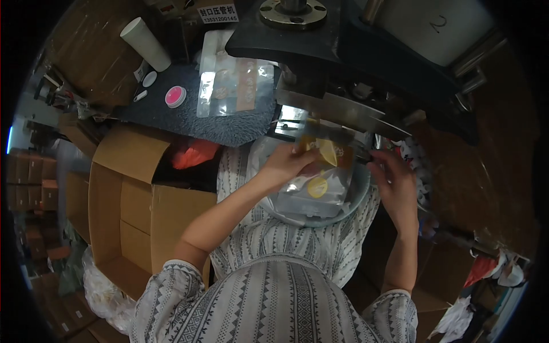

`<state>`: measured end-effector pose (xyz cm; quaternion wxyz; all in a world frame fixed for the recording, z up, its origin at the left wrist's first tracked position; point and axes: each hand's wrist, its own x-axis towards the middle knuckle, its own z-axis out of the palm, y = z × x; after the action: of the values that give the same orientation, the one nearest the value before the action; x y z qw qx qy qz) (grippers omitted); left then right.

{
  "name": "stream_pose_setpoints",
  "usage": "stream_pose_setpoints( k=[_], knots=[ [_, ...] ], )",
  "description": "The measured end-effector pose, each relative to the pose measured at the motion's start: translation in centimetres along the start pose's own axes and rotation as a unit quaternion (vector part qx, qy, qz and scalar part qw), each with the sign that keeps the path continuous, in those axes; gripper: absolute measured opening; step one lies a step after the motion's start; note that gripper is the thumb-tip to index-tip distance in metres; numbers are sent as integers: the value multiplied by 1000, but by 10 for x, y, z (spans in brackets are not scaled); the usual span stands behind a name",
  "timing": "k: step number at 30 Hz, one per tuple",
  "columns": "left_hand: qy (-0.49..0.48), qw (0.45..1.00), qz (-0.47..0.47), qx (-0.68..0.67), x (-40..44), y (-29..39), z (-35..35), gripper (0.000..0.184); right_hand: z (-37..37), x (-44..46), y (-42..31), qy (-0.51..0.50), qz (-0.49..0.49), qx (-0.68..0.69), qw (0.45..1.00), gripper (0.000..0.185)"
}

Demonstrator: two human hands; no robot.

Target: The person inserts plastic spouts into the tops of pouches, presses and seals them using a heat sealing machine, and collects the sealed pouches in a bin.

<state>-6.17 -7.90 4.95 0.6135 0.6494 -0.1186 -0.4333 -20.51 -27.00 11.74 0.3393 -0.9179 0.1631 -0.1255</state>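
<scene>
Head view: left grip (289,162) holds flat, glossy, yellow-printed plastic pouch (327,155).

Off-white top (274,303) — dark-grey vertical bands of diamonds, triangles, zigzags. Similar print on lower garment (246,240). Short sleeves (177,283), thin dark edging at cuffs (184,264). Left hand (286,164), right hand (397,180) — both bare.

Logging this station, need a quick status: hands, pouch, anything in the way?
Left hand gripping pouch. Right hand by its right edge, grip unclear. Pouch above basin; press just beyond, no obvious obstruction.
</scene>
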Motion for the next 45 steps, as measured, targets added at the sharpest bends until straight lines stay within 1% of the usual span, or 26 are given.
stream_pose_setpoints(
  k=[1,2,4,5,7,8,9,10,12,14,16,17,20,22,26,27,29,31,33,35,38,39,40,41,43,45],
  knots=[
    [-3,1000,-14,-25,3,2,1,30,-5,-1,5,12,72,-24,997,30],
    [-6,998,-28,-50,4,3,2,33,-6,5,20,11,72,-25,997,30],
    [7,1000,-2,-21,1,-3,1,34,4,19,60,197,-78,-293,932,30],
    [20,999,27,9,0,-4,-1,34,9,16,73,197,-77,-292,933,30],
    [158,964,127,174,6,13,-34,41,13,21,89,114,-21,-224,968,29],
    [274,868,253,328,19,22,-67,48,13,22,90,111,-21,-223,968,29],
    [368,721,360,464,27,21,-96,56,14,21,89,76,3,-220,973,30],
    [367,722,358,465,24,8,-105,56,12,21,88,45,27,-218,975,32],
    [249,640,262,678,18,-12,-112,68,4,16,74,65,30,-180,981,32],
    [261,612,324,673,-9,-8,-99,57,-3,7,52,77,38,-137,987,33],
    [251,732,195,603,-33,1,-102,42,-13,0,26,28,65,-9,997,36],
    [295,714,259,579,-37,-7,-108,29,-12,1,12,26,67,-10,997,36],
    [334,722,262,546,-61,-7,-91,21,16,7,-32,-26,-30,83,996,32],
    [326,735,278,526,-76,4,-72,19,44,16,-49,-16,-163,109,980,24],
    [253,755,348,494,-86,14,-48,13,49,25,-63,23,-257,7,966,19],
    [251,757,348,493,-84,10,-45,13,48,24,-60,-25,-254,30,966,21],
    [135,814,318,468,-76,0,-39,6,42,23,-53,-71,-249,50,965,24],
    [94,838,295,450,-65,-6,-33,9,34,22,-47,-145,-102,127,976,25],
    [52,858,273,432,-52,-5,-24,13,32,20,-37,-82,-95,118,985,27],
    [-6,977,60,204,-37,-3,-13,20,26,18,-27,-22,-89,109,990,28],
    [-57,988,-19,143,-9,18,-7,26,11,7,-13,21,-62,50,997,29],
    [-58,988,-21,142,-1,15,-5,26,6,3,-10,20,9,48,999,28],
    [-54,996,-36,66,9,8,-5,28,1,1,-4,20,79,44,996,27],
    [-49,997,-50,-11,13,4,-4,30,-3,5,9,19,79,43,996,27],
    [-53,998,-27,-23,9,0,-4,34,0,16,45,142,11,-196,970,26],
    [-54,998,0,-37,5,6,-14,37,14,16,72,111,66,-223,966,24]
  ],
)
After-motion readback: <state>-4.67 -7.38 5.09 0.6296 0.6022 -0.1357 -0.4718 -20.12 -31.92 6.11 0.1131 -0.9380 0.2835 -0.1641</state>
